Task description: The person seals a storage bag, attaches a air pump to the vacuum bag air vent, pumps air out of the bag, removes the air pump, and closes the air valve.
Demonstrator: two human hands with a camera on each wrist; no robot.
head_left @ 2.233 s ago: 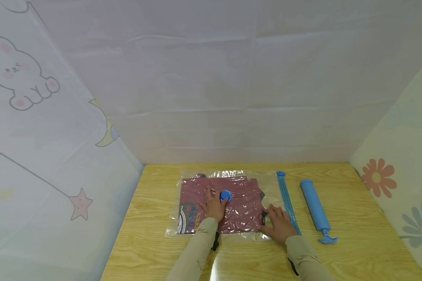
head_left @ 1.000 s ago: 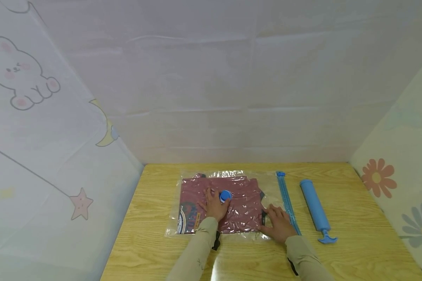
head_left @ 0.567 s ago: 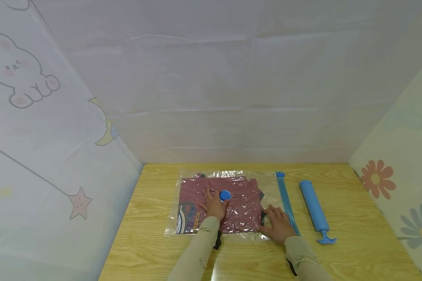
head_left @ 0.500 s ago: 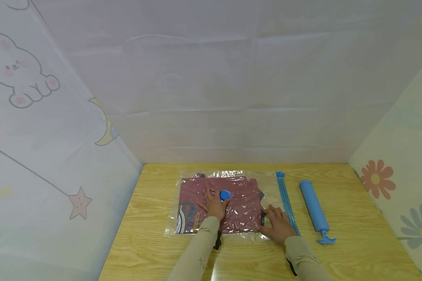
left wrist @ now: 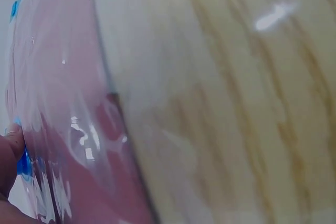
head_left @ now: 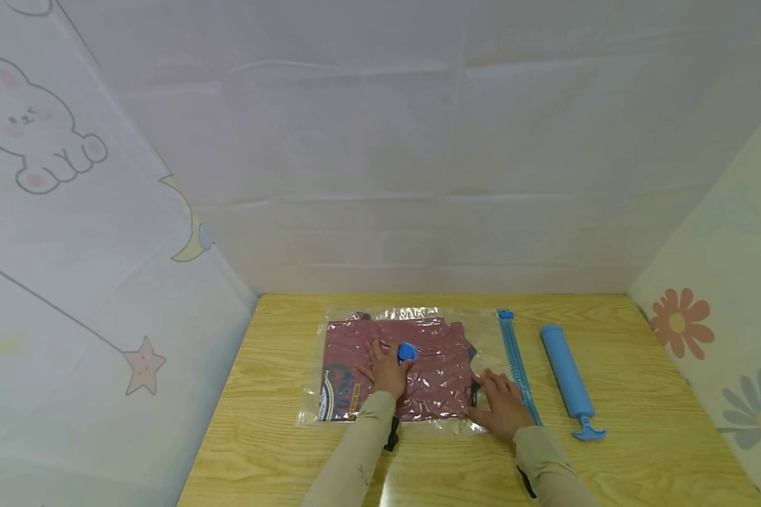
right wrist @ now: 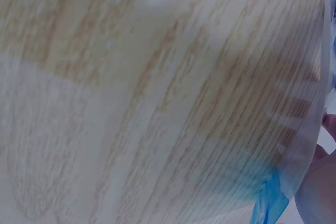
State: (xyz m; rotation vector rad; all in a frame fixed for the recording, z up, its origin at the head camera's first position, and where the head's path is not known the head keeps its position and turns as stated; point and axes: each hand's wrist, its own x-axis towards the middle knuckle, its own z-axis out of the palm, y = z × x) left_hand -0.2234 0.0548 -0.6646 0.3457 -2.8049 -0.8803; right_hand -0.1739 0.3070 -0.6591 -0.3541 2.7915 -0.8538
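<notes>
A clear vacuum storage bag (head_left: pixel 491 334) lies flat on the table, with a folded maroon garment (head_left: pixel 440 384) with printed lettering inside it. A round blue valve cap (head_left: pixel 407 352) sits near the bag's middle. My left hand (head_left: pixel 388 370) rests on the bag with fingers spread just left of the cap, its thumb at the cap's lower edge. In the left wrist view, the thumb (left wrist: pixel 14 137) overlaps the blue cap (left wrist: pixel 24 163). My right hand (head_left: pixel 502 405) lies with extended fingers on the bag's right part, between the garment and the blue zip strip (head_left: pixel 514 355).
A blue hand pump (head_left: pixel 567 370) with a T-shaped handle lies on the wooden table (head_left: pixel 260 394), right of the bag. A blue zip slider (head_left: pixel 505 314) sits at the strip's far end. Printed fabric walls (head_left: pixel 380 176) enclose the table at the back and sides.
</notes>
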